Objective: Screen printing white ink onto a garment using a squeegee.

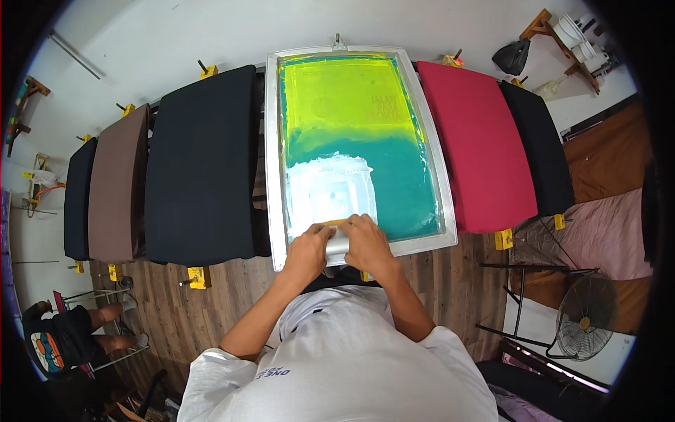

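Observation:
A screen-printing frame [444, 190] with an aluminium rim lies across the middle of the row of platens. Its mesh is yellow-green at the back and teal toward the front [404, 190], with a broad white patch of ink [329, 176] at the front left. At the front of that patch, my left hand [308, 250] and my right hand [367, 246] are closed on a squeegee [337, 243] with a silver handle and an ochre blade edge. My fingers wrap over it from both ends, close to the frame's front rim.
Fabric-covered platens stand either side: black [197, 162], brown [116, 183], red [478, 148] and dark [534, 148]. Yellow brackets [199, 278] jut below them. A fan [587, 320] stands at right beside draped cloth [562, 239]. Another person [63, 337] is at lower left. Shelves [576, 53] hold tubs.

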`<state>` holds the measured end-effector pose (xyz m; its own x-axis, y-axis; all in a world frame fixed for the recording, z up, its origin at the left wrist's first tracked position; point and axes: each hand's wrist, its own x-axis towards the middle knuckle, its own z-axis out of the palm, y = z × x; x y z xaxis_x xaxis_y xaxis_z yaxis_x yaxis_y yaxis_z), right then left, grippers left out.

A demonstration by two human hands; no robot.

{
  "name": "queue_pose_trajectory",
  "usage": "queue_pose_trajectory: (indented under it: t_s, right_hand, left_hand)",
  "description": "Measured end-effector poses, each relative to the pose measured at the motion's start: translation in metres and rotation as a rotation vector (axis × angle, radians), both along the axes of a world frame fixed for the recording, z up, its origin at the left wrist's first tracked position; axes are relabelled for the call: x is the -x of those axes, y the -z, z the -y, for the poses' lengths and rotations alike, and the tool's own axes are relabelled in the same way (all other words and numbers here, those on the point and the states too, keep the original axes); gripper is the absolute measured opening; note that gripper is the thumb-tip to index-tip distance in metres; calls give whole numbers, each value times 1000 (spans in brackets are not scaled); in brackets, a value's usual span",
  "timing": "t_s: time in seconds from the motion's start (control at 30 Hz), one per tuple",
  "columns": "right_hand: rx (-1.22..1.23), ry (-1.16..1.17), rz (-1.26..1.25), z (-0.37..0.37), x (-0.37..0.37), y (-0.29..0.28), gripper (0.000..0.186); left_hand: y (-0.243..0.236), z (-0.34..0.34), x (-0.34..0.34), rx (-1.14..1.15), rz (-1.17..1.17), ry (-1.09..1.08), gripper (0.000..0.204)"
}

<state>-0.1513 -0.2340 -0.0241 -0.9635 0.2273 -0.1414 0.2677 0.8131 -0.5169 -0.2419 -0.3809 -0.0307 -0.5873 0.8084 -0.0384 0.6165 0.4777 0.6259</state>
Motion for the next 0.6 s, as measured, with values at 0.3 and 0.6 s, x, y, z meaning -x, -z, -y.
queue_pose_trajectory:
  t_s: [0.3,0.6]
  right_hand:
    - [-110,-52,11,-40,67,-21,21]
    - [-106,-47,-104,3,-1,10,48]
  left_hand:
    - [-10,-35,70,43,-56,67,38]
    - [9,9,4,-103,-48,83,55]
